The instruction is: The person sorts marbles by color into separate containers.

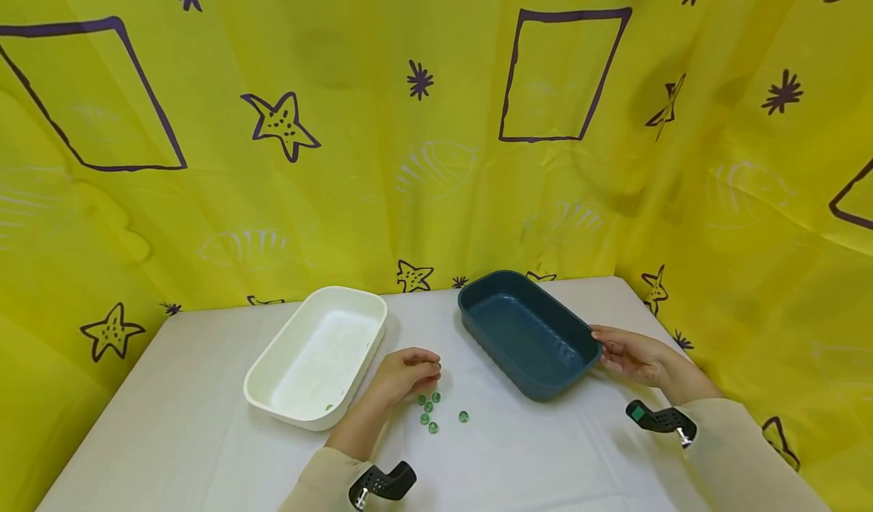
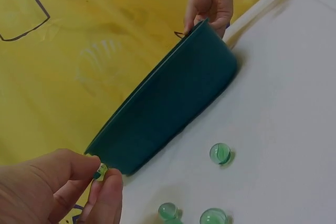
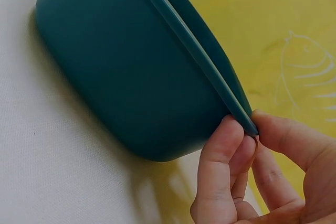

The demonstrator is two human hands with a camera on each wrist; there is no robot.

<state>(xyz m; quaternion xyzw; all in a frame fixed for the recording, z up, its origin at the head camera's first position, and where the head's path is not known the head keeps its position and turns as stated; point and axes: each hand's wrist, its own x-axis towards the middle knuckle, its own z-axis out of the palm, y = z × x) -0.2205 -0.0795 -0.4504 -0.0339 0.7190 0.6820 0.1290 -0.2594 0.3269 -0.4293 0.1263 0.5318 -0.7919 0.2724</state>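
Between thumb and fingertips my left hand (image 1: 404, 377) pinches a clear green glass marble (image 2: 101, 171), held above the table between two basins. My right hand (image 1: 637, 357) grips the rim of the dark teal basin (image 1: 491, 345) at its right corner, thumb on top and fingers beneath, as the right wrist view shows. Several more green marbles (image 1: 428, 407) lie loosely grouped on the cloth below my left hand, and one marble (image 1: 464, 416) sits a little to their right. The white basin (image 1: 255, 379) stands left of my left hand, with a small green marble (image 1: 329, 407) inside near its front end.
A white cloth covers the table (image 1: 546, 459). Behind it and along both sides hangs a yellow curtain (image 1: 355, 216) printed with starfish, fish and frames. Each wrist carries a black camera mount (image 1: 383, 483).
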